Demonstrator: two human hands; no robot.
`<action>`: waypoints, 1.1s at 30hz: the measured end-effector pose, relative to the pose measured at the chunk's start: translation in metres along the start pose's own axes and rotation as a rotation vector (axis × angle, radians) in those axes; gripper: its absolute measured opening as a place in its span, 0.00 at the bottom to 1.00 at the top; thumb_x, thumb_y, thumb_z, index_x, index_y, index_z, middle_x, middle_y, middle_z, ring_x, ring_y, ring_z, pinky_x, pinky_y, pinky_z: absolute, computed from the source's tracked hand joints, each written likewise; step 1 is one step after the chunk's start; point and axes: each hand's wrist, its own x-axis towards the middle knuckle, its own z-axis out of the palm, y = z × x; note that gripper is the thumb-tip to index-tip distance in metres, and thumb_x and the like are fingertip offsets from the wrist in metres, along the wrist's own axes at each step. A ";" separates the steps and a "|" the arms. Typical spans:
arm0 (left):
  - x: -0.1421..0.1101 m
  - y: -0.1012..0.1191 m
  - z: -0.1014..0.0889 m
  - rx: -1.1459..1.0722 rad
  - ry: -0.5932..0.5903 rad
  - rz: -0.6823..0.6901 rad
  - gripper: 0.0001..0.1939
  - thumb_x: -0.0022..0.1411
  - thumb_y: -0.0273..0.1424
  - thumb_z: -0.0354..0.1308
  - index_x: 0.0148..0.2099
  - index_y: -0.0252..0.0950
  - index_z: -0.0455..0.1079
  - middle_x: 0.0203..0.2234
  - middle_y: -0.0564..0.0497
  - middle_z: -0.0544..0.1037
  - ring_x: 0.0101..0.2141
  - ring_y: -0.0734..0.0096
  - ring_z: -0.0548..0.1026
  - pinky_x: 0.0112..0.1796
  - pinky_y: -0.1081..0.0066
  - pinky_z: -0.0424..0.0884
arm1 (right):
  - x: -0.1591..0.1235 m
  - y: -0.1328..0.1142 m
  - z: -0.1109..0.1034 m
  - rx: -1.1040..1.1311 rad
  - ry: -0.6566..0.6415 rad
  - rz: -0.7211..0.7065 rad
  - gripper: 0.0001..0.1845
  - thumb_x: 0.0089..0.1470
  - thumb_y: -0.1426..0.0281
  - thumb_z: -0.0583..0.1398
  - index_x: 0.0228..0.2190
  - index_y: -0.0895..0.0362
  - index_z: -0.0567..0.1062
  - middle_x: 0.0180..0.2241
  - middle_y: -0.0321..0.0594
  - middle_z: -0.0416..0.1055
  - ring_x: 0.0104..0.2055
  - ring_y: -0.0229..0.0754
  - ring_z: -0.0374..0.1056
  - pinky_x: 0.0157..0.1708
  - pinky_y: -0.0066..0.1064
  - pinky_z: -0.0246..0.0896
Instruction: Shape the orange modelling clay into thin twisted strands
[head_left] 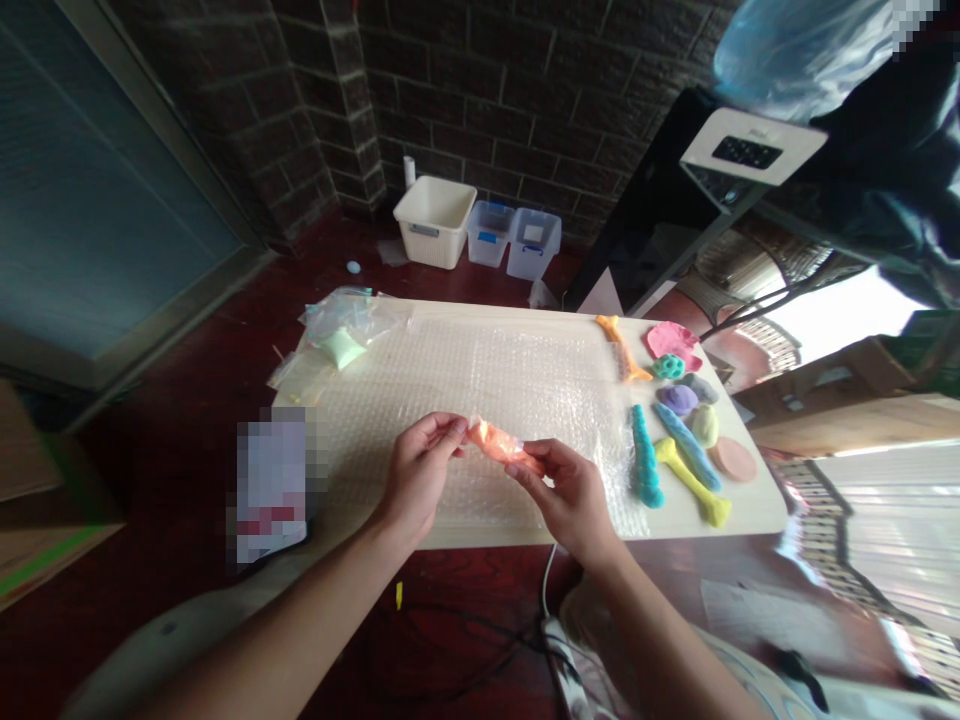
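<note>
Between both hands, above the near middle of the table, is an orange lump of modelling clay in a clear plastic wrapper (495,444). My left hand (424,465) pinches its left end between thumb and fingertips. At the other end, my right hand (566,490) grips the packet with thumb and fingers closed. Below them a sheet of bubble wrap (480,370) covers much of the tabletop. To the right of my right hand lie a teal ridged clay piece (646,458), a yellow bone-shaped one (694,485) and a blue strip (688,447).
Several more clay shapes, including an orange bone shape (624,348) and a pink piece (673,343), lie at the table's right end. Clear bags and a pale green packet (344,347) are at the left. Beyond the table (525,314) stand a white basket (435,225) and two clear bins (534,245).
</note>
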 end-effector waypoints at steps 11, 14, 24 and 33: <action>0.001 0.003 -0.004 0.086 -0.157 0.064 0.12 0.60 0.38 0.70 0.38 0.34 0.80 0.31 0.49 0.82 0.36 0.68 0.78 0.43 0.69 0.72 | 0.001 -0.010 -0.008 0.105 -0.016 0.012 0.13 0.59 0.61 0.68 0.42 0.55 0.79 0.38 0.43 0.81 0.39 0.44 0.76 0.40 0.35 0.72; 0.002 0.001 -0.004 -0.017 -0.144 0.015 0.11 0.56 0.36 0.73 0.37 0.33 0.80 0.32 0.49 0.82 0.36 0.70 0.78 0.44 0.71 0.71 | 0.000 -0.012 -0.010 0.165 -0.123 0.049 0.15 0.61 0.60 0.66 0.47 0.54 0.81 0.43 0.45 0.82 0.41 0.45 0.77 0.41 0.36 0.73; 0.000 0.004 -0.004 -0.023 -0.208 -0.107 0.11 0.57 0.35 0.72 0.34 0.32 0.78 0.29 0.49 0.80 0.35 0.70 0.76 0.43 0.70 0.72 | -0.003 -0.025 -0.025 -0.207 -0.121 -0.321 0.14 0.60 0.73 0.64 0.47 0.52 0.83 0.40 0.44 0.83 0.38 0.46 0.78 0.37 0.38 0.74; -0.001 0.006 -0.004 0.016 -0.238 -0.167 0.11 0.57 0.35 0.71 0.32 0.31 0.78 0.27 0.50 0.79 0.32 0.72 0.75 0.39 0.72 0.72 | -0.005 -0.024 -0.026 -0.254 -0.171 -0.301 0.12 0.57 0.75 0.64 0.41 0.56 0.85 0.38 0.43 0.84 0.35 0.44 0.81 0.34 0.32 0.74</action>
